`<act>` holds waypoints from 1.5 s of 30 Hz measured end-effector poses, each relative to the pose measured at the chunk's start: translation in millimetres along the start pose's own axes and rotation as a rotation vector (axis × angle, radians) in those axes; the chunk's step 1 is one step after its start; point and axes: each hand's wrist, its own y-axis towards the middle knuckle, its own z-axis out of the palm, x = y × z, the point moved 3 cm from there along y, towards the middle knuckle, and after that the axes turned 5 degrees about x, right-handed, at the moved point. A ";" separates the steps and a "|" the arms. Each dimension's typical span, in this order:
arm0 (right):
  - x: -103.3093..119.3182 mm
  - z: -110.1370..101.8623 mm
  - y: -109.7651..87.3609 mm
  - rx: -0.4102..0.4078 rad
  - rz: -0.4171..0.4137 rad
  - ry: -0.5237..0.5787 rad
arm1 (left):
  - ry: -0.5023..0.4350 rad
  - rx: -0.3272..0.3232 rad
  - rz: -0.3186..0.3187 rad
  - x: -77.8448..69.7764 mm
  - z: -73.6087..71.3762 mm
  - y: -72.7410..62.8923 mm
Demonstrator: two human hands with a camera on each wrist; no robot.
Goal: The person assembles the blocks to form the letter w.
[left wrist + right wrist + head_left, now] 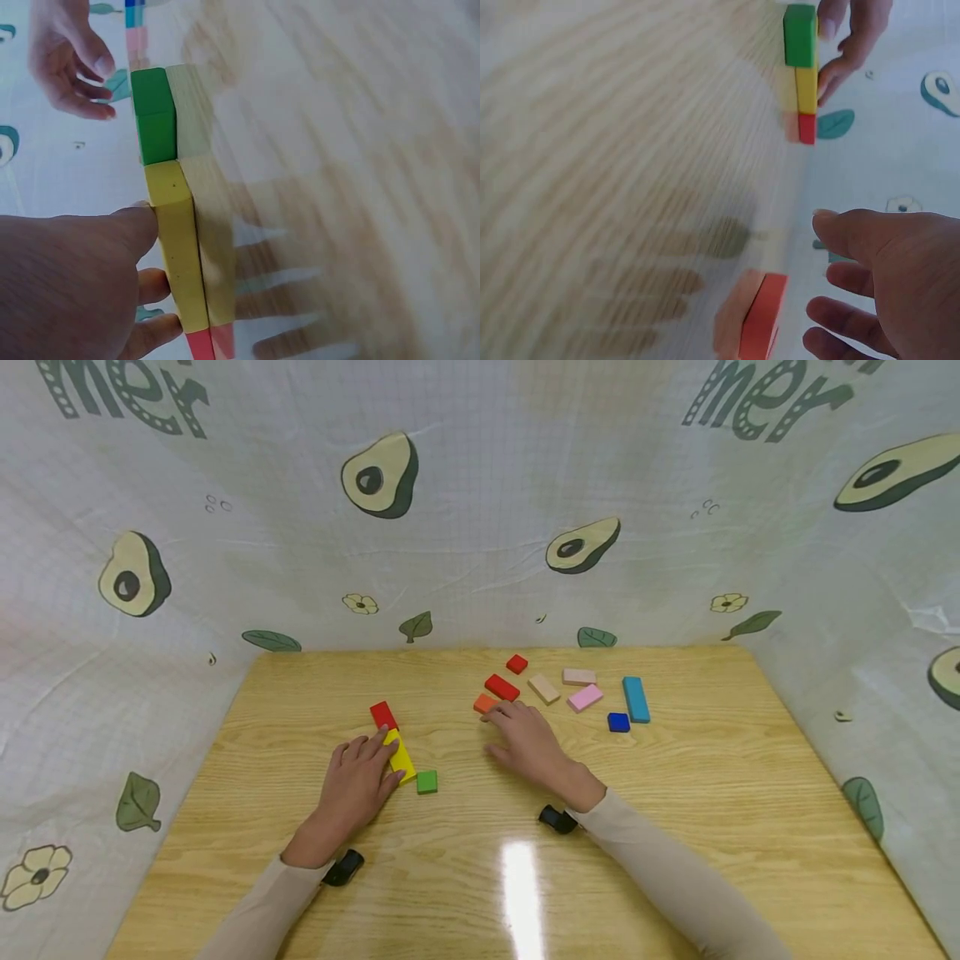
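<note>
My left hand lies beside a long yellow block. Thumb and fingertips touch the yellow block along its left side and top in the head and left wrist views. A red block adjoins its far end, and a green block sits by its near end. Over the table's middle, my right hand reaches toward a small orange block, partly covered by the fingers in the head view. The right wrist view shows the right fingers spread, holding nothing, with a gap between them and the orange block.
Beyond the right hand lie a red block, a small red block, a beige block, two pink blocks, a dark blue block and a light blue block. A patterned sheet hangs behind the wooden table.
</note>
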 end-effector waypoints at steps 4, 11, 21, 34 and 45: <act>-10.3 -2.1 1.1 -0.004 0.015 -0.004 | 0.003 -0.007 0.004 0.1 -0.6 0.0; -24.3 -4.6 5.9 -0.016 -0.007 0.010 | -0.001 -0.001 0.003 -0.2 -0.7 -0.3; -30.7 -4.9 9.2 -0.004 -0.023 0.006 | 0.006 -0.011 0.013 0.4 1.3 -0.1; -29.4 -0.6 13.4 0.003 -0.042 -0.036 | -0.004 -0.011 0.012 0.0 0.9 0.1; -32.6 0.1 26.4 0.076 -0.108 -0.037 | -0.001 -0.007 0.008 -0.8 -0.5 0.1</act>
